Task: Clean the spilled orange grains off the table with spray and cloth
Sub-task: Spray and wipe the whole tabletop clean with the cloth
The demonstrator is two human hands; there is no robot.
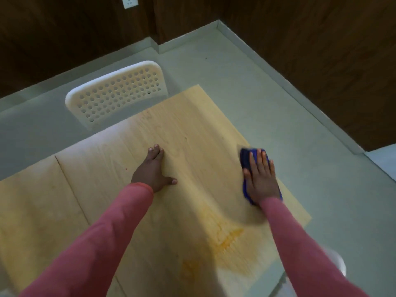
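Note:
A blue cloth [245, 159] lies at the right edge of the light wooden table [188, 129]. My right hand [260, 176] presses flat on top of it, fingers spread, and covers most of it. My left hand [154, 169] rests flat and empty on the middle of the table, fingers together, thumb out. An orange smear of grains [229, 239] spreads over the near part of the table between my two pink sleeves. No spray bottle is in view.
A white perforated chair [120, 91] stands at the table's far side. Grey floor [300, 116] surrounds the table, with dark wood walls behind. A seam [70, 185] splits the tabletop at left. A white object [336, 262] shows below the table's right edge.

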